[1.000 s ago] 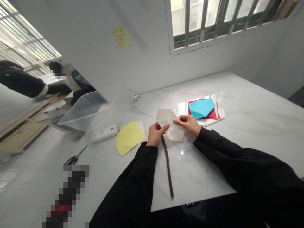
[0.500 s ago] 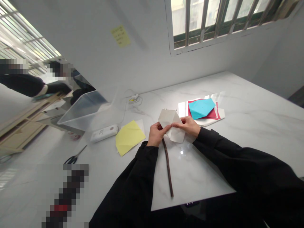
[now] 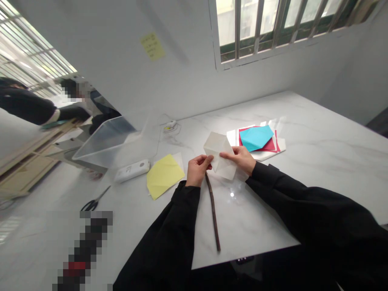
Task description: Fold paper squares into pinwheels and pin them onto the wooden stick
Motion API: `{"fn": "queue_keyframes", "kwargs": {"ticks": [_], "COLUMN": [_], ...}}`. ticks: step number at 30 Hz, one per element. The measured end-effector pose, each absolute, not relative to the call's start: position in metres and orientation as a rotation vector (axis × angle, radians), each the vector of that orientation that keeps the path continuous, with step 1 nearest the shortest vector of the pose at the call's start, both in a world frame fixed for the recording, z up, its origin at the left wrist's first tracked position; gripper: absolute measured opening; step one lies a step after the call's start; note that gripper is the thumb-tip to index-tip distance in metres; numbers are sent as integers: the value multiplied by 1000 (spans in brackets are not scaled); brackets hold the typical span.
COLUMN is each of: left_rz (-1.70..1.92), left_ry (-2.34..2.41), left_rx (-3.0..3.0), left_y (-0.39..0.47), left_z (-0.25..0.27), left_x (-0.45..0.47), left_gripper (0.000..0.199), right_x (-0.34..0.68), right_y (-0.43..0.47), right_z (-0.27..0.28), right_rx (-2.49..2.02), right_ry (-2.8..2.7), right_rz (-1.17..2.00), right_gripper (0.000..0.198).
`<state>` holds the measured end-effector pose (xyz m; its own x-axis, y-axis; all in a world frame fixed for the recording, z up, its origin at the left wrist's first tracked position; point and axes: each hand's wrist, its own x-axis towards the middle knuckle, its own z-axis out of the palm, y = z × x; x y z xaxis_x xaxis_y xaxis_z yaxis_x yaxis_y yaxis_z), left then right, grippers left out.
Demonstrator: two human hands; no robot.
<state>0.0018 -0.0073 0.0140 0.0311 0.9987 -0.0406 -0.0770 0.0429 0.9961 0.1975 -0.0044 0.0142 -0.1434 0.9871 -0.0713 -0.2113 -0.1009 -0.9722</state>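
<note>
Pinched between thumb and fingers of both left grip [image 3: 198,169] and right grip [image 3: 243,159], the folded white paper [image 3: 218,150] is beyond the brown stick [image 3: 213,206]. Left of the stick on the table [image 3: 318,133] lies yellow paper [image 3: 165,178]; beyond, rightward, blue paper [image 3: 257,136].

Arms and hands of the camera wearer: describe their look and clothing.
The left sleeve and right sleeve are long, loose and plain black, reaching the wrists, with a banded cuff on the right. The left hand and right hand wear no gloves.
</note>
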Motion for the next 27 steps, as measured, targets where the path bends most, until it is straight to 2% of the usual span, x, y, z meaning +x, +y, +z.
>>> {"fn": "queue_keyframes", "kwargs": {"ticks": [6, 18, 27], "left_rz": [1062, 1021, 1124], "left_ry": [1134, 1141, 1155], "left_rx": [1159, 1262, 1139], "left_y": [-9, -11, -6], "left_z": [17, 20, 19], "left_x": [2, 1, 2], "left_gripper": [53, 48, 49], "right_x": [200, 200, 201], "right_y": [-3, -3, -1], "right_z": [14, 14, 11], "right_rx": [-1056, -1041, -1016], "right_ry": [-1018, -993, -1019], "right_rz": [1425, 1431, 1481], "right_gripper": [54, 54, 54]}}
